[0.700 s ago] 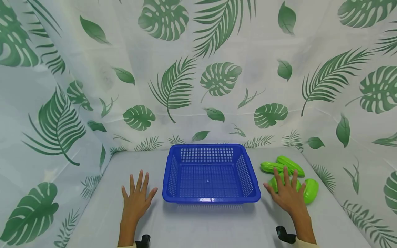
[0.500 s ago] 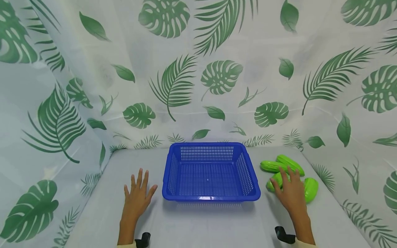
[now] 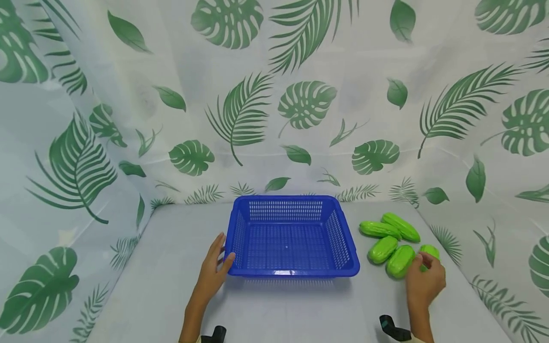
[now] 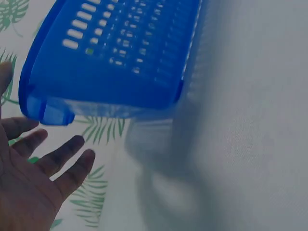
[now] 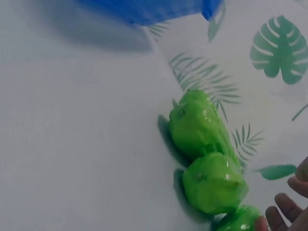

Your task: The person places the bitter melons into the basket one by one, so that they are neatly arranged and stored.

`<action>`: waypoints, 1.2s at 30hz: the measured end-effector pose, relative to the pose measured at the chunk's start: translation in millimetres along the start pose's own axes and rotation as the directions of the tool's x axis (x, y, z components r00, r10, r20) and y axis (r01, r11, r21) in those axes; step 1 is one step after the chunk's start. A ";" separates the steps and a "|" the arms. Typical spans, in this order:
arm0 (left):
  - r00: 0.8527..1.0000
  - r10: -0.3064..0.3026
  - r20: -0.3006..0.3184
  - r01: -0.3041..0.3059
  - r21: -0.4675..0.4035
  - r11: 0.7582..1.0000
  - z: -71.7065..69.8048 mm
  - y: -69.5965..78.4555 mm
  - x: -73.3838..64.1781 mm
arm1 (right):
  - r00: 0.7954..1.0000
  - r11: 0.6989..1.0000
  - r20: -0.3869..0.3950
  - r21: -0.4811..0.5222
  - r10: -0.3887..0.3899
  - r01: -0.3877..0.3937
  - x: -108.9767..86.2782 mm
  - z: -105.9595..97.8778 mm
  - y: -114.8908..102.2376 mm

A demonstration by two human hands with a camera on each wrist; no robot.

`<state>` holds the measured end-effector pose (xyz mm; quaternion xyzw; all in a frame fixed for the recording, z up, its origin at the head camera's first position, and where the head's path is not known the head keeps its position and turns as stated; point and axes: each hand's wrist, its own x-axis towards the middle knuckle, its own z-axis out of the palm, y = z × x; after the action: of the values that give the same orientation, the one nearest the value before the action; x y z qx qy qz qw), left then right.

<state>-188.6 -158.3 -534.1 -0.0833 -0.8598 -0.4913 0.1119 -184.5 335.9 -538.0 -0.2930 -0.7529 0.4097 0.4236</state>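
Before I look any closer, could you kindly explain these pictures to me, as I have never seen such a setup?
There is no machine, only a person's bare left hand and right hand. One picture looks forward and down from a head camera; the other two come from a camera on each wrist. On the white surface are a blue perforated plastic basket and, to its right, two long green vegetable-shaped pieces and three rounder, glossy green pieces. The left hand is beside the basket's left rim, fingers spread. The right hand is at the rightmost rounder piece; whether it has a grip on it, I cannot tell.
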 end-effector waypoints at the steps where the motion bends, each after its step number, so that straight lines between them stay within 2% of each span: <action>1: 1.000 0.009 0.016 -0.009 -0.006 1.000 2.1 1.5 0.1 | 0.998 0.998 -0.010 0.010 0.055 -0.055 1.3 -0.6 2.2; 5: 0.998 0.011 0.062 -0.013 0.026 1.000 7.4 5.5 1.0 | 0.981 0.981 -0.007 0.020 0.194 -0.194 8.2 -2.4 10.0; 9: 0.998 -0.010 0.069 0.005 0.072 0.997 10.1 5.0 2.6 | 0.961 0.962 0.043 -0.001 0.272 -0.272 13.3 -4.2 14.2; 12: 0.997 -0.024 0.075 0.019 0.072 0.997 11.8 3.4 2.7 | 0.944 0.947 0.075 -0.018 0.322 -0.321 15.1 -6.7 15.2; 16: 0.996 -0.034 0.088 0.029 0.057 0.998 13.9 2.7 2.1 | 0.933 0.939 0.100 -0.045 0.345 -0.342 18.7 -8.8 17.1; 21: 0.996 -0.035 0.087 0.030 0.059 0.998 15.2 3.3 2.6 | 0.912 0.926 0.170 -0.132 0.373 -0.354 23.1 -7.1 23.6; 28: 0.994 -0.044 0.099 0.038 0.061 0.997 15.6 2.1 2.3 | 0.848 0.876 0.234 -0.213 0.476 -0.433 30.5 -6.4 29.2; 36: 0.994 -0.042 0.101 0.036 0.063 0.997 14.8 2.0 -1.2 | 0.833 0.871 0.279 -0.277 0.477 -0.405 31.3 -10.2 36.7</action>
<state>-188.6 -144.6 -540.1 -0.0882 -0.8805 -0.4617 0.0607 -186.8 382.4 -554.2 -0.4268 -0.7640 0.4604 0.1484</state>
